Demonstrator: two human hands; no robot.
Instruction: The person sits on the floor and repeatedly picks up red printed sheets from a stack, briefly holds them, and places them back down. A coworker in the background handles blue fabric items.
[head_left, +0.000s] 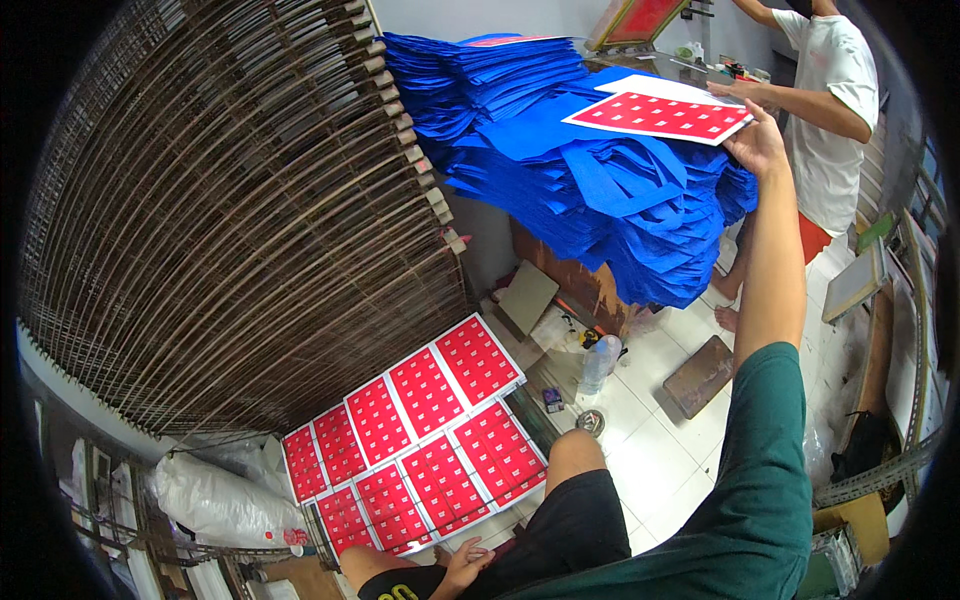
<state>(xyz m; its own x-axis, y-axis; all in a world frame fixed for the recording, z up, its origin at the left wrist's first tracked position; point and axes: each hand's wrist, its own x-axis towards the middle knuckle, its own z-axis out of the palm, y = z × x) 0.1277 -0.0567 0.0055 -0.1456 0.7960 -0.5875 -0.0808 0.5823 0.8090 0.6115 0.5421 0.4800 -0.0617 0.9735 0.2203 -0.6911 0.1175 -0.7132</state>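
My right hand [757, 143] reaches far out, its fingers closed on the right corner of a red printed sheet [660, 115] with a white border and small white marks. The sheet is above a large pile of blue fabric bags [620, 200] with loop handles. A blank white sheet [665, 88] shows just behind it. Low in the view, my left hand [466, 566] rests by my lap, fingers loosely extended, with nothing visible in it. Beyond the bags, a co-worker's hand [745, 92] is close to the white sheet's right end.
A tall wire drying rack [230, 230] fills the left. Several red printed sheets [425, 388] lie in two rows at its foot. A co-worker in a white shirt [838, 70] stands at the far right. A clear plastic bottle [600, 363] and brown stool [699, 377] stand on the tiled floor.
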